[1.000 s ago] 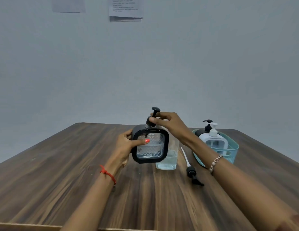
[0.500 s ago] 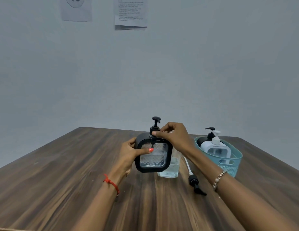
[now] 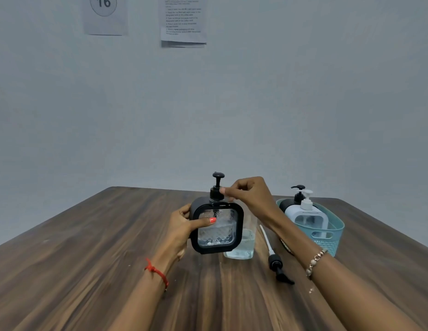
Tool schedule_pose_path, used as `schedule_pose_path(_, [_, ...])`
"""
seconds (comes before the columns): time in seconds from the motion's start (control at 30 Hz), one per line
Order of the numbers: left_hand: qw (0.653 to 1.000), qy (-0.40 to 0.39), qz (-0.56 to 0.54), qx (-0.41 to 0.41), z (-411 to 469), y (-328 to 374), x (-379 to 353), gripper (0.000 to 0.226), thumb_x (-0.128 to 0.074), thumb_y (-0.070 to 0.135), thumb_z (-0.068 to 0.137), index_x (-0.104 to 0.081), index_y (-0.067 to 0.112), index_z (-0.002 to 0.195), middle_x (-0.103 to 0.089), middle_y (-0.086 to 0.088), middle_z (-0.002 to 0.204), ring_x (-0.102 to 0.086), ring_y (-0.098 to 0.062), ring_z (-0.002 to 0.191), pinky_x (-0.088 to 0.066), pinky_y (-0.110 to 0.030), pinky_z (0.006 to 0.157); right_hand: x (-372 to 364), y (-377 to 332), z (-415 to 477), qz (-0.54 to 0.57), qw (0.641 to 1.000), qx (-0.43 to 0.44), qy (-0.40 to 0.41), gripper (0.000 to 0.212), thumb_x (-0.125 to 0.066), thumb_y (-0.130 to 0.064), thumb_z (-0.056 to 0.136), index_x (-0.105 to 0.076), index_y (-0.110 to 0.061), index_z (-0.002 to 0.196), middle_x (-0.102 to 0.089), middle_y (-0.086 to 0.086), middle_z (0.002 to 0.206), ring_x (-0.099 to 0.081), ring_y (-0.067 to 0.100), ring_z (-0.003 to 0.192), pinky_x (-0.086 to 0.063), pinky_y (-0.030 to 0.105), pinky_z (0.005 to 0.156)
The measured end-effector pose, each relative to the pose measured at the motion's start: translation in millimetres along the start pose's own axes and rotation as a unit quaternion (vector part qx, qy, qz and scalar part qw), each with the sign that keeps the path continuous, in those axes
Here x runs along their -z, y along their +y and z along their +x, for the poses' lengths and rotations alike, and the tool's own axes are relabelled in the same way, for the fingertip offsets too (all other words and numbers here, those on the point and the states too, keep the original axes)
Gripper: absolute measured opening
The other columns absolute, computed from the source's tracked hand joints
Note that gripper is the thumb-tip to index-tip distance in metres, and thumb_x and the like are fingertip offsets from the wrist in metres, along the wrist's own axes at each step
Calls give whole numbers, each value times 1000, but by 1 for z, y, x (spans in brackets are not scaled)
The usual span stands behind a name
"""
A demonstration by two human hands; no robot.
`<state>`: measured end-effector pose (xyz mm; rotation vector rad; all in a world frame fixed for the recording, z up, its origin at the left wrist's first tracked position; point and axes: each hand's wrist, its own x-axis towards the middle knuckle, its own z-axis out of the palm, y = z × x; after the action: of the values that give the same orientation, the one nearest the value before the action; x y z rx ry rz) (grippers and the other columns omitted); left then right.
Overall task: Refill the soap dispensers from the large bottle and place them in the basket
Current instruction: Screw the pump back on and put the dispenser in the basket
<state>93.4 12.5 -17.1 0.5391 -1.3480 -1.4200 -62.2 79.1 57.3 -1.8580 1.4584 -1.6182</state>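
Two of three refills seem finished.
The left hand [image 3: 182, 226] grips the black square dispenser with clear patterned window [image 3: 217, 234], the right hand [image 3: 250, 194] pinches its pump collar [image 3: 216, 193]; the large clear bottle [image 3: 241, 246] stands behind; a white plastic dispenser [image 3: 309, 218] and a dark dispenser [image 3: 286, 204] sit in the teal plastic basket [image 3: 337, 235].

Brown wooden table [image 3: 88, 247] gave me room on its left; clear plastic bottle [image 3: 241, 246], loose black pump [image 3: 276, 265], teal plastic basket [image 3: 337, 226] blocked right.

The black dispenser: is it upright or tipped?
Upright. The pump tops the dispenser; left hand grips its side, right hand pinches the collar.
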Motion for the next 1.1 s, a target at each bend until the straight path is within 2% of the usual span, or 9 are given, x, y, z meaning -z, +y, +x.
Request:
schedule_pose_path(0.13, [1000,-4,-6,5,0,2,-2,55,-80,2,44,-66,5,97,-74,-7,82,-71,-20,72,-55,-28,57,2,4,4,-8,1000,-4,-19,17,-71,-3,75,-69,-17,85,-66,1,81,-58,4,72,-46,15,71])
schedule_pose_path(0.23, [1000,-12,-6,4,0,2,-3,57,-85,-1,41,-67,6,95,-74,-9,84,-71,-23,76,-57,-30,61,0,3,6,13,994,-56,-89,26,-72,-9,78,-66,-16,102,-67,0,94,-62,5,82,-47,11,71])
schedule_pose_path(0.37, [1000,-18,4,3,0,2,-4,57,-86,-2,42,-67,6,96,-74,-12,88,-71,-25,80,-57,-31,64,-11,2,0,-65,997,-46,21,31,-85,-30,62,-64,-12,76,-67,0,78,-63,11,71,-46,21,63])
schedule_pose_path(0.47, [1000,-17,-4,9,0,1,-5,58,-83,0,43,-66,4,98,-73,-15,91,-71,-27,81,-58,-33,66,-16,10,-4,-81,994,-1,77,37,-82,-36,64,-56,-11,70,-64,-2,78,-60,13,72,-46,25,64])
schedule_pose_path(0.57, [1000,-17,-13,13,0,2,-5,54,-81,0,44,-67,4,96,-73,-13,88,-70,-25,78,-58,-33,65,-10,11,-3,58,998,-13,3,18,-75,-16,70,-58,-14,76,-66,-2,85,-65,15,79,-51,31,73])
schedule_pose_path(0.7, [1000,-24,-3,11,-2,6,-8,55,-82,0,42,-66,5,95,-74,-11,86,-71,-24,78,-58,-31,63,-1,6,2,98,988,-64,-98,39,-70,1,76,-62,-14,110,-71,8,97,-68,21,92,-53,32,87])
schedule_pose_path(0.9, [1000,-15,-11,16,-3,5,-12,50,-83,-4,45,-67,4,92,-72,-14,86,-70,-25,75,-58,-32,63,-10,-2,-4,32,997,-70,11,19,-85,-17,62,-70,-17,74,-70,-4,68,-66,1,59,-48,14,59])
schedule_pose_path(1.0, [1000,-4,-5,17,-5,3,-16,38,-78,-9,54,-67,4,89,-72,-14,83,-70,-22,69,-57,-29,58,-15,-3,-5,-10,996,-81,47,23,-88,-21,59,-65,-21,64,-68,-5,65,-64,0,57,-50,18,61])
schedule_pose_path(1.1, [1000,15,10,5,-7,3,-23,36,-76,-13,59,-67,3,90,-73,-9,78,-70,-17,64,-53,-24,52,-21,0,-4,-93,985,-83,116,27,-87,-33,55,-61,-24,56,-66,-9,64,-66,12,77,-48,40,84])
